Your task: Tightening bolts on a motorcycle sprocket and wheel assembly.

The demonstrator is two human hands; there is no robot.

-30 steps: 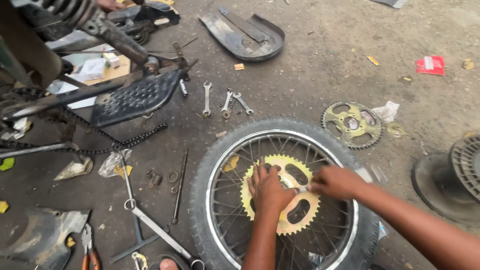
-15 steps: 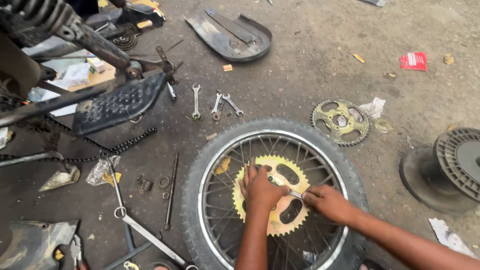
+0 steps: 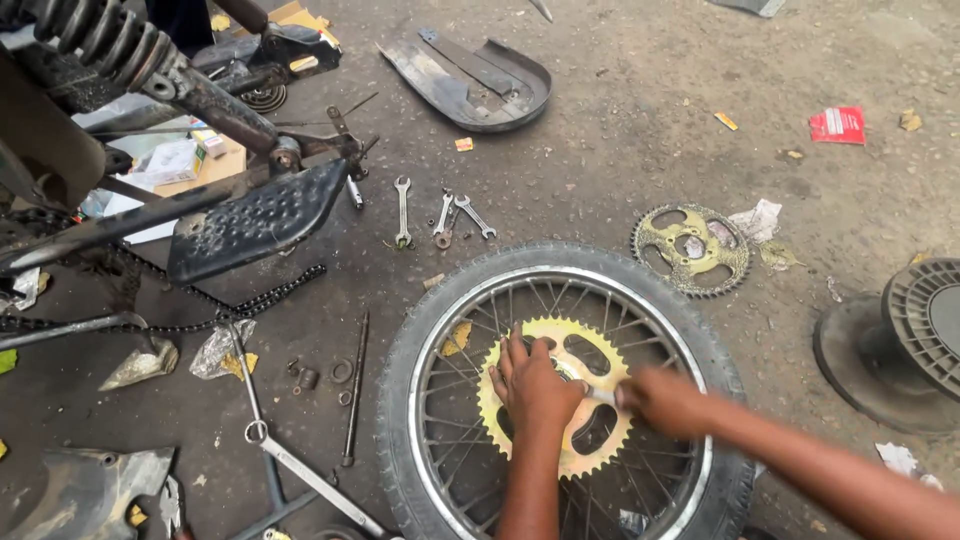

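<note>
Spoked wheel (image 3: 420, 340) flat on ground, yellow sprocket (image 3: 520, 340) at its hub. L hand (image 3: 533, 385) flat on sprocket, fingers spread. R hand (image 3: 660, 400) blurred, at sprocket's right edge w/ small silver tool (image 3: 600, 396); grip can't tell. Old sprocket (image 3: 690, 250) & wrenches (image 3: 440, 215) beyond wheel.

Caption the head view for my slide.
Left hand presses a yellow toothed sprocket on a spoked motorcycle wheel; right hand alongside.
</note>
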